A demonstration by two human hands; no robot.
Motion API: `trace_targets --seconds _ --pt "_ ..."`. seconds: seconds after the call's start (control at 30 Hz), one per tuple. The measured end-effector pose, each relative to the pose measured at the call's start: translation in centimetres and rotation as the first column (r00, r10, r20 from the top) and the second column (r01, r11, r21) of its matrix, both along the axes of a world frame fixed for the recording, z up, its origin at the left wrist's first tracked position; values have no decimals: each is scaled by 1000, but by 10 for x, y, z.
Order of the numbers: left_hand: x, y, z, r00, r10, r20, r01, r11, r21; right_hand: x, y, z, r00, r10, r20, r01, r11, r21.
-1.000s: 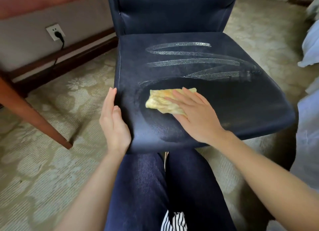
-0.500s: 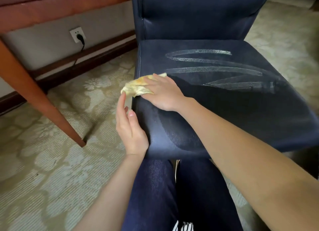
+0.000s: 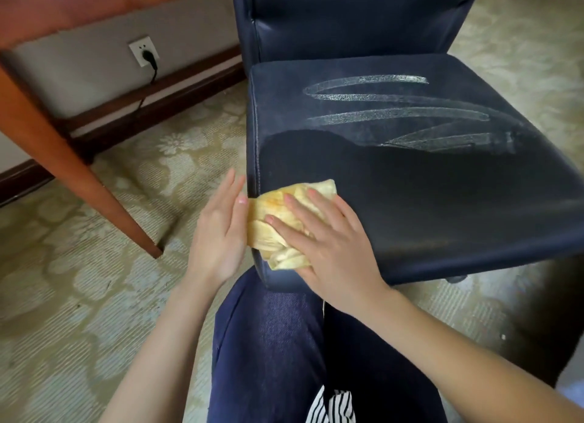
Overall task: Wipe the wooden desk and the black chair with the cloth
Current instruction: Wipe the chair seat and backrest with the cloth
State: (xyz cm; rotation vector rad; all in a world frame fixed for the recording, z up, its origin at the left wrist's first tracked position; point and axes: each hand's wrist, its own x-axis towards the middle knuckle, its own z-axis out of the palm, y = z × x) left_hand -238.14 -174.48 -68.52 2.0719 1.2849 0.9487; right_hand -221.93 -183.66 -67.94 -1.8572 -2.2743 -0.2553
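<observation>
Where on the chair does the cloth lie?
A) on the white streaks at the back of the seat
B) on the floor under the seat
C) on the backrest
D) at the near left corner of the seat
D: the right hand presses the cloth flat on the near left corner of the seat, next to the left hand; the streaks lie farther back, uncovered.

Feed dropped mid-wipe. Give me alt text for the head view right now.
The right hand presses a crumpled yellow cloth flat on the near left corner of the black chair seat; the open left hand stands at the seat's edge beside it. Whitish zigzag streaks mark the seat's far half, and a wooden desk leg stands left.
</observation>
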Motion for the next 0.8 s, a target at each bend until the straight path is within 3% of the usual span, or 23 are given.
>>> trace_targets --seconds 0.2,0.33,0.47,0.8 --pt "11 9 9 940 -267 -212 243 961 -132 14 -45 -27 1000 14 26 -18 991 135" --pt "19 11 13 875 -264 -406 274 961 -34 24 -74 -43 999 32 -35 -25 983 180" --pt "19 11 20 865 -332 -377 342 939 -43 29 -82 -33 984 16 -180 3 995 104" --pt "9 23 28 826 -479 -298 451 878 -160 34 10 23 948 -150 -281 123 986 -110"
